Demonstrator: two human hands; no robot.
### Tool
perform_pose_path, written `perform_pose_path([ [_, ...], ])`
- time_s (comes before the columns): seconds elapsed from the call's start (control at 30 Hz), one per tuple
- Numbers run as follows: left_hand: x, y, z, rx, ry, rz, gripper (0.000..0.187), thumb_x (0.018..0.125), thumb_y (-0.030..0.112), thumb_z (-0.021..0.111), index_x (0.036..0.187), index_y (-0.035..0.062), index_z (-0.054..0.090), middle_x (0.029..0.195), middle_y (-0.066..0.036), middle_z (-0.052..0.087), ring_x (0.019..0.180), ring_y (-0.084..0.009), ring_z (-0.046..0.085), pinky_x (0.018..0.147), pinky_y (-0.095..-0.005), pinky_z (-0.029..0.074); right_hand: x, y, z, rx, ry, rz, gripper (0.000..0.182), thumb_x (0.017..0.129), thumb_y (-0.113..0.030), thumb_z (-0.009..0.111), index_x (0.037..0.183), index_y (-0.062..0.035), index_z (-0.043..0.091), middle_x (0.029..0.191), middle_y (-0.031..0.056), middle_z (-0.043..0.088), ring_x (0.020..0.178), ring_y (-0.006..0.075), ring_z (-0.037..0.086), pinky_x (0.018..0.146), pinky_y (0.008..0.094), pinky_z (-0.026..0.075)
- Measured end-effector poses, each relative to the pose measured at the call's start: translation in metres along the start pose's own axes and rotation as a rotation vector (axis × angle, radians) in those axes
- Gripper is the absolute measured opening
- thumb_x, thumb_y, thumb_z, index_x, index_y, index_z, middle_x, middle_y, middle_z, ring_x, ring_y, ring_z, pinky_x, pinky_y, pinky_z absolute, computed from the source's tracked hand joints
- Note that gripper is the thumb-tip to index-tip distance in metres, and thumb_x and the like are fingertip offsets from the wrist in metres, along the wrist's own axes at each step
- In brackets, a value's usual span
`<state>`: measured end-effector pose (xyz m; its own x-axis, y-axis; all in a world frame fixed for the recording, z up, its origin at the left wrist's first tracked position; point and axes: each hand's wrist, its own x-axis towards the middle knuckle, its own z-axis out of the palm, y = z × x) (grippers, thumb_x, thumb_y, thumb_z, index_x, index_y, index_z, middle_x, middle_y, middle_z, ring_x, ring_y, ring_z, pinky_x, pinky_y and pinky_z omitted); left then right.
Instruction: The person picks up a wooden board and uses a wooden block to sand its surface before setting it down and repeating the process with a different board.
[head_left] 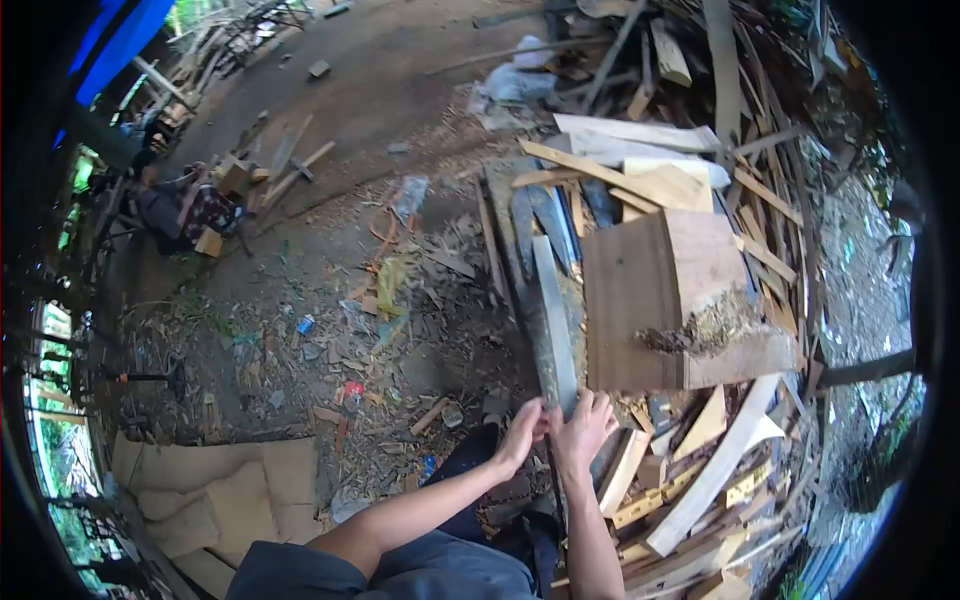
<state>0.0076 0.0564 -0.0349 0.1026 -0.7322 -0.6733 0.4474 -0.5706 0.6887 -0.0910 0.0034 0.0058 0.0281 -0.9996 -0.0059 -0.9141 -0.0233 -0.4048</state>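
Observation:
A long grey plank [553, 320] runs away from me over the dirt, its near end between my hands. My left hand [522, 435] grips that end from the left, fingers curled on it. My right hand [583, 428] holds the same end from the right, fingers wrapped over the edge. Just right of the plank sits a large wooden box [660, 300] with a clump of dry debris [705, 330] on its top edge.
A heap of planks and offcuts [690, 150] lies behind and right of the box. More scrap boards [710, 480] lie at the lower right. Littered dirt [330, 330] spreads to the left, with flat cardboard [220, 490] at the lower left.

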Motion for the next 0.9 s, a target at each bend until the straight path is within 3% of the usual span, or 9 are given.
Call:
perform_pose_path([
  [0.27,0.008,0.109,0.040,-0.473,-0.286,-0.157,0.049,0.108,0.040,0.033,0.138,0.0050,0.049,0.122,-0.011,0.062,0.114,-0.0215,0.060,0.104,-0.0389,0.045,0.023,-0.053,-0.082,0.283,-0.024,-0.040,0.051,0.084,-0.028,0.071,0.126,-0.0028,0.059,0.123,0.0182,0.064,0.107,0.0327,0.064,0.083,0.0431,0.045],
  [0.43,0.003,0.131,0.030,-0.411,-0.270,-0.236,0.049,0.108,0.042,0.033,0.133,0.0050,0.053,0.126,-0.011,0.063,0.116,-0.0215,0.059,0.104,-0.0374,0.045,0.023,-0.058,-0.083,0.984,-0.240,0.242,0.046,0.102,-0.019,0.050,0.145,-0.0016,0.046,0.140,0.0232,0.054,0.130,0.0314,0.053,0.110,0.0394,0.039],
  [0.53,0.004,0.139,0.021,-0.396,-0.275,-0.277,0.050,0.107,0.044,0.034,0.132,0.0051,0.054,0.128,-0.010,0.062,0.116,-0.0200,0.059,0.102,-0.0370,0.046,0.022,-0.058,-0.063,1.118,-0.271,0.281,0.048,0.101,-0.013,0.049,0.147,-0.0017,0.042,0.137,0.0227,0.056,0.131,0.0304,0.053,0.107,0.0387,0.042],
  [0.63,0.018,0.132,0.000,-0.243,-0.369,-0.274,0.046,0.106,0.044,0.038,0.134,0.0113,0.055,0.120,-0.008,0.066,0.096,-0.0113,0.066,0.063,-0.0234,0.052,0.024,-0.061,-0.052,1.192,-0.381,0.403,0.053,0.098,-0.010,0.050,0.150,-0.0014,0.038,0.132,0.0227,0.059,0.127,0.0308,0.056,0.104,0.0394,0.045],
  [0.67,0.020,0.132,-0.004,-0.244,-0.378,-0.276,0.046,0.106,0.044,0.038,0.134,0.0113,0.055,0.120,-0.008,0.066,0.096,-0.0113,0.066,0.063,-0.0234,0.052,0.028,-0.061,-0.050,1.187,-0.373,0.404,0.053,0.098,-0.010,0.050,0.150,-0.0014,0.038,0.132,0.0227,0.059,0.127,0.0308,0.056,0.104,0.0394,0.045],
  [0.73,0.020,0.144,-0.005,0.097,-0.283,-0.301,0.047,0.105,0.044,0.043,0.133,0.0087,0.055,0.115,-0.006,0.068,0.089,-0.0090,0.066,0.048,-0.0192,0.042,0.036,-0.064,-0.043,1.359,-0.572,0.633,0.057,0.097,-0.008,0.052,0.150,-0.0008,0.033,0.101,0.0121,0.065,0.082,0.0141,0.065,0.066,0.0281,0.054],
  [0.8,0.034,0.124,-0.013,0.132,-0.276,-0.300,0.048,0.104,0.046,0.044,0.132,0.0093,0.057,0.106,-0.003,0.068,0.091,-0.0093,0.065,0.063,-0.0215,0.049,0.036,-0.065,-0.019,1.365,-0.526,0.666,0.058,0.097,-0.011,0.054,0.149,-0.0013,0.033,0.083,0.0057,0.061,0.063,0.0104,0.059,0.048,0.0261,0.047],
  [0.87,0.044,0.105,-0.021,-0.045,-0.157,-0.321,0.047,0.105,0.049,0.042,0.133,0.0138,0.056,0.102,-0.002,0.067,0.096,-0.0100,0.063,0.085,-0.0290,0.050,0.024,-0.052,0.012,0.740,-0.363,0.340,0.063,0.093,-0.014,0.059,0.149,-0.0019,0.034,0.109,0.0236,0.069,0.090,0.0386,0.071,0.075,0.0433,0.056],
  [0.9,0.039,0.111,-0.023,-0.010,-0.225,-0.300,0.052,0.105,0.052,0.037,0.138,0.0140,0.052,0.114,-0.004,0.064,0.106,-0.0128,0.060,0.101,-0.0369,0.044,0.021,-0.057,-0.004,0.531,-0.169,0.111,0.068,0.091,-0.017,0.061,0.149,-0.0023,0.030,0.107,0.0293,0.067,0.089,0.0426,0.070,0.073,0.0468,0.056],
])
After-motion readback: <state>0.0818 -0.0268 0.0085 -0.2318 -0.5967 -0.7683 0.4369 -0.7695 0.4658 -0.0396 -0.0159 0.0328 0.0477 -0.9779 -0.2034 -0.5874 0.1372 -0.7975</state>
